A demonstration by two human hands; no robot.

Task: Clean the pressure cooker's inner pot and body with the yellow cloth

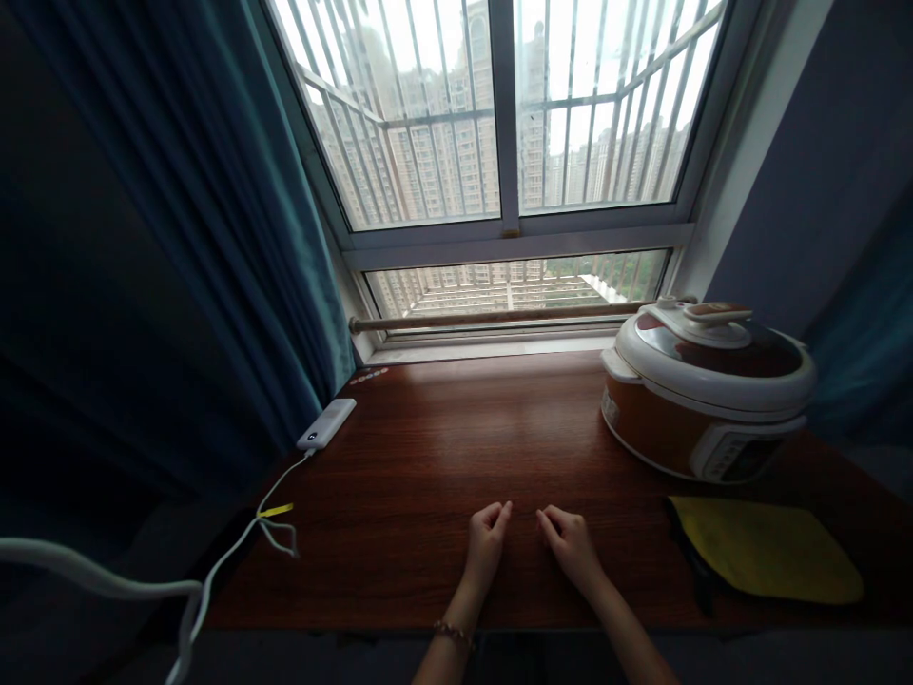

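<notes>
My left hand [487, 538] and my right hand [569, 542] rest near the front edge of a reddish-brown wooden table [456, 438], a small gap between them. Both are closed into loose fists, thumbs on top, and nothing shows in either one. A beaded bracelet [454, 632] circles the left wrist. To the right of my right hand lies a flat yellow-green pouch [767, 552] with a dark edge. Behind the pouch stands a white and orange-brown electric cooker [685, 419], its lid on.
A white power bank [328, 424] lies at the table's left edge. Its white cable [235, 548], with a yellow tie [277, 511], runs off toward the lower left. Blue curtains [214, 190] hang at the left. A barred window [506, 124] rises behind the table.
</notes>
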